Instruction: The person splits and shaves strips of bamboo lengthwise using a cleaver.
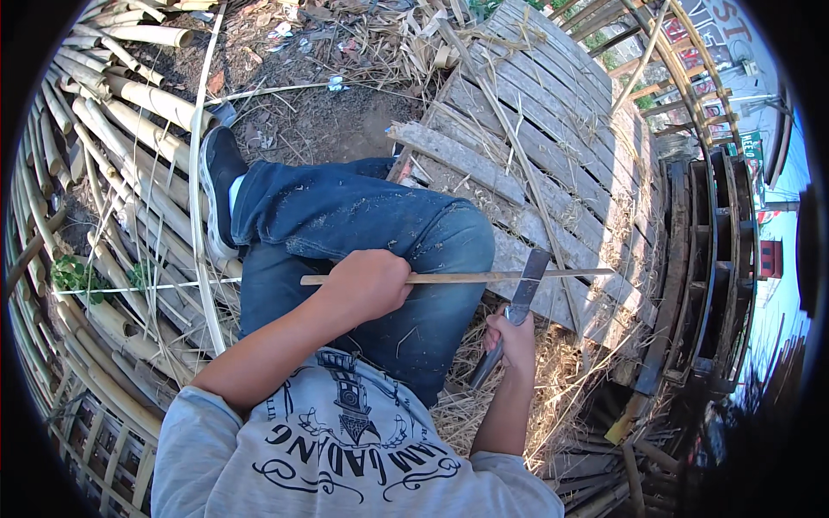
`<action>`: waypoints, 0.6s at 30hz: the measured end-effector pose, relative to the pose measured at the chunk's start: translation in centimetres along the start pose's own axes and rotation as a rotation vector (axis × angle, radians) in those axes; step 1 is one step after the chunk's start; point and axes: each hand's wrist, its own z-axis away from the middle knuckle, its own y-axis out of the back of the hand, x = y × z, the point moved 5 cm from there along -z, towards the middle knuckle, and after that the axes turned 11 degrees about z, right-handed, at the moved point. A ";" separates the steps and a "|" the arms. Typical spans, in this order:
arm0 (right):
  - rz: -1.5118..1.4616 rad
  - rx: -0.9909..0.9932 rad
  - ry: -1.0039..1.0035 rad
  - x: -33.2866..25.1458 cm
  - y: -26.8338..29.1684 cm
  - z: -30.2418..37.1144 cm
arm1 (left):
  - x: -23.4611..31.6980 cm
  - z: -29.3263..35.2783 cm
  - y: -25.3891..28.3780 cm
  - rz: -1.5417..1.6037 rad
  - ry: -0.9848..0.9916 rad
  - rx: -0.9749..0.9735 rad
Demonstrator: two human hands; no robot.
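A person seated on the ground, seen from above by a camera on their own head. Both forearms come up from the lower edge over a grey printed shirt (345, 449) and dusty blue denim jeans (363, 224).

The left hand (367, 283) is closed in a fist around a thin, pale, straight strip of split bamboo (484, 276). The strip lies almost level across the lap, its long axis running left to right: a short end sticks out to the left of the fist, and the long end reaches right, past the knee. It sits well out in front of the chest, just above the thighs.

The right hand (514, 341) is wrapped around the handle of a broad, flat, grey metal knife (522, 298). The blade points up and slightly away from the body, meeting the strip nearly at a right angle, to the right of the left fist. Blade and strip appear to touch where they cross, though the view is not sharp enough to be sure. The right hand sits just below the strip; the left is the one on it.

Surroundings: smooth, round, cream bamboo poles (129, 112) fan out on the left. A weathered grey wooden pallet (553, 138) of rough slats lies ahead on the right. Dry straw-like shavings (561, 380) litter the bare earth. A black shoe with a white sole (220, 181) rests among the poles.
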 end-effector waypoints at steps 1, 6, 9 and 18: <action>-0.001 0.002 0.000 0.2 -0.4 -0.1 | 0.1 -0.1 0.0 0.000 -0.002 -0.001; 0.160 0.050 0.052 0.2 0.3 0.2 | 0.1 -0.2 -0.3 0.000 -0.007 -0.008; 0.003 -0.115 -0.017 0.3 0.1 0.1 | 0.0 -0.2 -0.2 -0.011 0.014 0.002; 0.296 0.149 0.120 0.0 0.0 -0.5 | 0.5 -0.4 -0.2 -0.032 0.003 -0.003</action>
